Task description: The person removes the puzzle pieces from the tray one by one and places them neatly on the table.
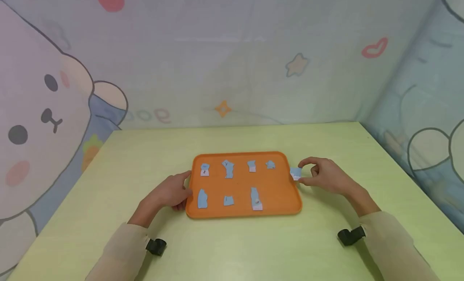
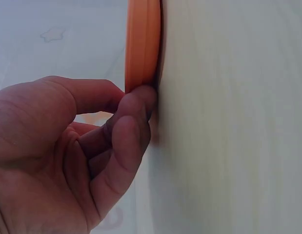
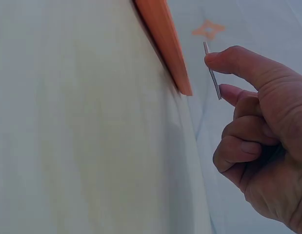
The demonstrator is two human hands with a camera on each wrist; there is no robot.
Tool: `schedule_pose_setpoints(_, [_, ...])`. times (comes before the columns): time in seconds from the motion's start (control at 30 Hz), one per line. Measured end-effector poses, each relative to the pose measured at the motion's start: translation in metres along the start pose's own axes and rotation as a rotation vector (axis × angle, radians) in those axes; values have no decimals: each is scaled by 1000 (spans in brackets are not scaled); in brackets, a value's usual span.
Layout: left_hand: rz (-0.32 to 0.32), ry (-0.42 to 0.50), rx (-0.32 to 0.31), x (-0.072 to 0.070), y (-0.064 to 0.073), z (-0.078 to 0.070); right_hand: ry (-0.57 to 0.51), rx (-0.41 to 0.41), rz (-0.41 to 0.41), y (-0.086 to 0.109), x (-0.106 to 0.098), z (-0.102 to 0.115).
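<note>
The right hand (image 1: 328, 175) pinched a flat blue-and-white cut-out piece (image 1: 295, 173) between the tips of its thumb and index finger, one tip on either of two opposite edges, so that the piece stuck out from the fingers toward the orange tray (image 1: 279, 192). In the head view this piece overlapped the tray's right rim, and its printed face showed, blue above and whitish below. The left hand (image 1: 171, 191) held the tray's left edge, its thumb and bent fingers at the rim. Seven more flat pieces lay apart on the tray: four in the far row, the leftmost of these (image 1: 204, 170) marked with a small dark figure, and three in the near row, the rightmost (image 1: 256, 199) being long and pale at its lower end. The right wrist view showed what the head view did not: the held piece was seen edge-on as a thin strip, raised off the pale yellow-green table (image 1: 235, 248) and clear of the tray's end, while the remaining fingers curled in toward the palm. The left wrist view showed the left fingertips bunched close together against the tray's outer wall, just beside the tabletop.
</note>
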State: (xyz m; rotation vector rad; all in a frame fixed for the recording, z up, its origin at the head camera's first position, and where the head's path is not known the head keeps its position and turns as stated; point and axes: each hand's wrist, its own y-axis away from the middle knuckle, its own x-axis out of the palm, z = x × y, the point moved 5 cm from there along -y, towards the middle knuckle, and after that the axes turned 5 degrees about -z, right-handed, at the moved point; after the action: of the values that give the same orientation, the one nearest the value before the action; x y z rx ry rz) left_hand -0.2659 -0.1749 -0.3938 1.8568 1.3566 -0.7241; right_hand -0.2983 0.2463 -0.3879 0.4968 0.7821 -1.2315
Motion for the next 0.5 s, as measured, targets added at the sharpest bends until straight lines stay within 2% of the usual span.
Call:
schedule_pose_setpoints(0.3, [2,4,-15,-1,2,-1,54,-37,-38,-20,-11,-6])
schedule_pose_setpoints(0.5, [4,-8,-18,-7,2,2,50,-25,-62,-26,-18,-13])
